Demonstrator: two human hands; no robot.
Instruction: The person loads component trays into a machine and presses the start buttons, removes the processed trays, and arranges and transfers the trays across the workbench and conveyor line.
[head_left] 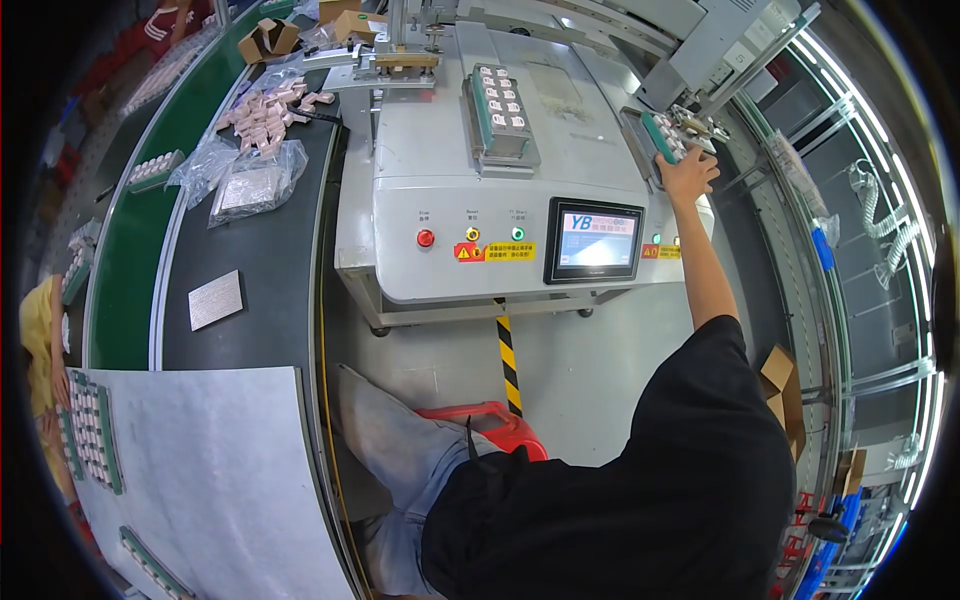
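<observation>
My right hand (687, 177) reaches out at the far right of the machine. Its fingers are around the near end of a green tray (659, 137) carrying small pale pink parts, beside a metal fixture. The fingers hide part of that tray. My left hand is out of view. Left of my right hand, a second green tray (483, 108) with two rows of pale parts sits on a metal block on the machine top. Below my right wrist is a lit touchscreen (596, 241).
Red, yellow and green buttons (472, 234) line the machine front. At left, a dark bench (255, 335) bears a pile of pink parts (268, 115), plastic bags and a flat plate (215, 301). Another person's arm (58, 340) shows at far left. A red stool (515, 430) stands below.
</observation>
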